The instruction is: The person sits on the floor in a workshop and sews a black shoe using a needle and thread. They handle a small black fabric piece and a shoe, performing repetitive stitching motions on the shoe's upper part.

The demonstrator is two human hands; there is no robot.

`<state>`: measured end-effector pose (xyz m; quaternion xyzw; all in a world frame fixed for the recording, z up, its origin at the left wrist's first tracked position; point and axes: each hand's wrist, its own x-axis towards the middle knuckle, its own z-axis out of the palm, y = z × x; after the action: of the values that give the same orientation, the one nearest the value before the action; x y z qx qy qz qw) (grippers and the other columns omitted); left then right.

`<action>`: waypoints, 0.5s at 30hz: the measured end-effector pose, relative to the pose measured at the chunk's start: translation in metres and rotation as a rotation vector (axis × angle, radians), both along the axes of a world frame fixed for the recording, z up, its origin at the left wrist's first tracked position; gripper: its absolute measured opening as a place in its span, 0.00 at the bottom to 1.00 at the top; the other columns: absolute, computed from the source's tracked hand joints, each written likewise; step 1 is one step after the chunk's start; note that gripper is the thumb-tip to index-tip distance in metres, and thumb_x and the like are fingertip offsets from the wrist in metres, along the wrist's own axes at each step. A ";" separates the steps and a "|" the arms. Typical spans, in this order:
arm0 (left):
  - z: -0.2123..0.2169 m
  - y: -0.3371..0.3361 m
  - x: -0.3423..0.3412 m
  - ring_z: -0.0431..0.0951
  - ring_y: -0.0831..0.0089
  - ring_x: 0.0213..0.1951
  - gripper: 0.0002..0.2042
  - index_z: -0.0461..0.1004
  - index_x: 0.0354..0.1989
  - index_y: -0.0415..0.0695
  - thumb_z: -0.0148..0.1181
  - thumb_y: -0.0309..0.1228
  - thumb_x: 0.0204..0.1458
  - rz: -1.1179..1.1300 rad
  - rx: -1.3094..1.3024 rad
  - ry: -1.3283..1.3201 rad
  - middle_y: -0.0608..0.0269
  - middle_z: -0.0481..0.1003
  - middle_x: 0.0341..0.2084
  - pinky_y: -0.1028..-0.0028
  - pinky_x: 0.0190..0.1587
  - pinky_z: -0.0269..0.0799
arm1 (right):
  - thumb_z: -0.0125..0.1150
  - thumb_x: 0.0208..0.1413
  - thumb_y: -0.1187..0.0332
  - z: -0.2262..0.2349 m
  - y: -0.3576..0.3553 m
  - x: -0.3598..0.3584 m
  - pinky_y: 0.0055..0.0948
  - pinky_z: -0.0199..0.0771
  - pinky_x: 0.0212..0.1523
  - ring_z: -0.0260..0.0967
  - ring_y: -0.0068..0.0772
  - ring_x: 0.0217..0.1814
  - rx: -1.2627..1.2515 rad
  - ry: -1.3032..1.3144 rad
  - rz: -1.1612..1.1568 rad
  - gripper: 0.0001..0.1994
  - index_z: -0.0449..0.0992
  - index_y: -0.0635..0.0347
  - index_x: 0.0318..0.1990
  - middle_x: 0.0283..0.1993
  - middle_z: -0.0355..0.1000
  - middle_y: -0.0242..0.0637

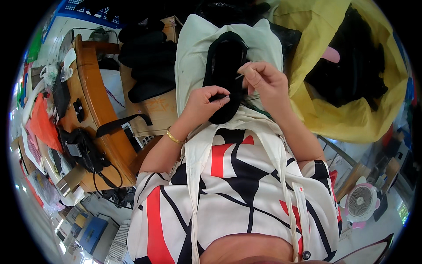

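Observation:
A black cloth shoe lies lengthwise before me on a white padded cushion. My left hand comes over the shoe's left side, thumb and forefinger pinched together on the black cloth. Just what lies between those fingertips is hard to make out against the dark fabric. My right hand is raised over the shoe's right edge. Its thumb and forefinger pinch a thin, pale needle that points left over the shoe; the other fingers curl in.
Black shoe-shaped pieces are stacked on cardboard at the left. Beyond stands a wooden table with a black bag. A yellow sack of black pieces is at the right, a white fan lower right.

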<state>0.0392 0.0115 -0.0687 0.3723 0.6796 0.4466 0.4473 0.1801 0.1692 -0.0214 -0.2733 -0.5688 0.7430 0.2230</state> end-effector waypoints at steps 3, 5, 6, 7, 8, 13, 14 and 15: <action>0.012 -0.004 0.000 0.76 0.73 0.31 0.07 0.80 0.38 0.40 0.66 0.24 0.52 -0.059 0.067 0.117 0.61 0.79 0.30 0.76 0.35 0.71 | 0.55 0.67 0.65 0.021 0.006 0.021 0.17 0.60 0.16 0.65 0.19 0.17 -0.413 -0.052 0.026 0.07 0.74 0.58 0.40 0.28 0.75 0.32; 0.014 -0.014 0.002 0.77 0.68 0.33 0.08 0.81 0.38 0.41 0.67 0.22 0.49 -0.079 0.135 0.245 0.60 0.79 0.30 0.74 0.35 0.72 | 0.53 0.68 0.63 0.040 0.023 0.044 0.18 0.58 0.14 0.62 0.20 0.15 -0.450 -0.025 -0.036 0.08 0.72 0.57 0.39 0.23 0.70 0.30; 0.015 -0.018 0.001 0.77 0.66 0.34 0.09 0.81 0.38 0.42 0.67 0.21 0.47 -0.085 0.172 0.312 0.60 0.79 0.31 0.74 0.36 0.73 | 0.51 0.69 0.61 0.047 0.040 0.062 0.20 0.59 0.15 0.61 0.19 0.16 -0.391 0.064 -0.071 0.10 0.71 0.56 0.37 0.19 0.67 0.27; 0.011 -0.023 0.001 0.77 0.65 0.34 0.10 0.81 0.37 0.42 0.67 0.20 0.46 -0.073 0.194 0.330 0.60 0.79 0.31 0.73 0.36 0.73 | 0.53 0.67 0.65 0.046 0.061 0.081 0.17 0.51 0.12 0.51 0.17 0.13 -0.317 0.184 -0.222 0.07 0.72 0.59 0.42 0.17 0.59 0.26; 0.005 -0.024 0.000 0.77 0.64 0.35 0.11 0.81 0.37 0.42 0.68 0.18 0.44 -0.086 0.228 0.333 0.60 0.80 0.31 0.72 0.36 0.73 | 0.50 0.68 0.67 0.078 0.078 0.093 0.16 0.52 0.15 0.49 0.16 0.15 -0.415 0.227 -0.421 0.09 0.71 0.57 0.34 0.17 0.53 0.24; 0.005 -0.025 0.003 0.77 0.63 0.35 0.12 0.81 0.36 0.43 0.67 0.16 0.41 -0.044 0.287 0.375 0.61 0.80 0.31 0.70 0.36 0.74 | 0.43 0.61 0.81 0.092 0.248 0.276 0.35 0.75 0.47 0.54 0.26 0.21 -0.342 0.596 -0.575 0.13 0.57 0.60 0.23 0.19 0.51 0.31; 0.004 -0.024 0.003 0.77 0.63 0.35 0.12 0.81 0.35 0.43 0.67 0.16 0.41 -0.049 0.290 0.393 0.61 0.80 0.31 0.70 0.36 0.75 | 0.44 0.59 0.82 0.087 0.278 0.321 0.42 0.77 0.56 0.56 0.28 0.21 -0.248 0.552 -0.718 0.13 0.56 0.61 0.22 0.19 0.52 0.33; 0.004 -0.023 0.002 0.78 0.63 0.35 0.12 0.81 0.35 0.43 0.67 0.16 0.41 -0.054 0.292 0.409 0.61 0.80 0.31 0.69 0.36 0.75 | 0.44 0.58 0.83 0.082 0.301 0.360 0.47 0.74 0.60 0.60 0.31 0.22 -0.149 0.500 -0.890 0.13 0.56 0.62 0.21 0.19 0.52 0.35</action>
<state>0.0415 -0.0114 -0.0650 0.5335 0.6740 0.4434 0.2538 0.5400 0.4701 0.0603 -0.3182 -0.2722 0.6572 0.6267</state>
